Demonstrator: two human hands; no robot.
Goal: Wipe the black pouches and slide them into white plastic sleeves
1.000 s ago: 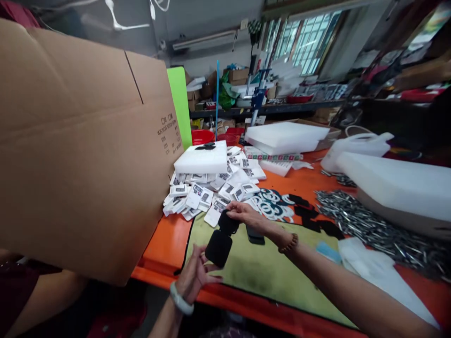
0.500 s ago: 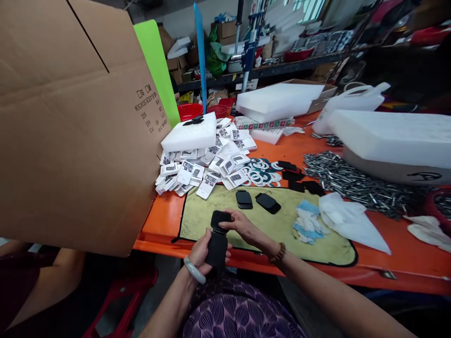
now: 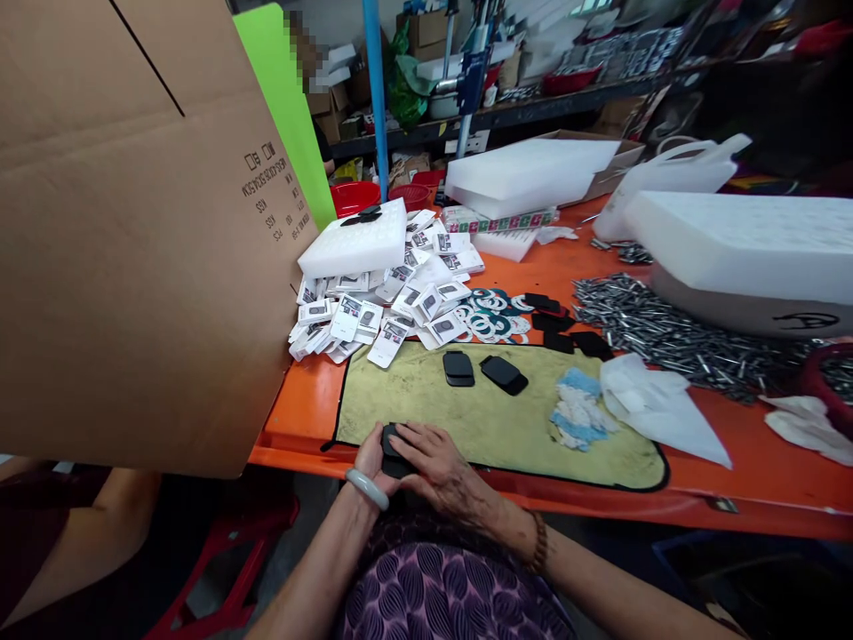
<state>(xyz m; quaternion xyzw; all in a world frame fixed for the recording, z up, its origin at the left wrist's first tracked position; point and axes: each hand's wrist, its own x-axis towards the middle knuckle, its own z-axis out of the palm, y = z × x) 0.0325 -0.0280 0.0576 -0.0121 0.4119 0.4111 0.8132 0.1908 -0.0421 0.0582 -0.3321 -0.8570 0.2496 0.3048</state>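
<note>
A flat black hinged holder [image 3: 394, 460] with rounded corners is in my hands at the table's front edge, folded over on itself. My left hand [image 3: 370, 460] is closed around its left side and underneath, mostly hidden. My right hand [image 3: 436, 464] lies across its top face, fingers pressed together on it and thumb along its near edge. Beyond my hands, two similar black holders, one upright [image 3: 458, 368] and one slanted [image 3: 505, 375], lie on the yellow-green cloth [image 3: 413, 404].
Small white printed boxes [image 3: 353, 318] are heaped at the left, beside a large carton [image 3: 153, 293]. Ring-shaped pieces [image 3: 493, 318], black pads [image 3: 558, 342], a blue-white rag [image 3: 579, 409] and piled metal rods [image 3: 646, 324] lie further right. Another person's arm [image 3: 99, 542] shows lower left.
The holder's upper piece, raised and unfolded before, is now folded down onto the lower one. My right hand has moved down from pinching that piece to lying over the holder. The view shifted slightly.
</note>
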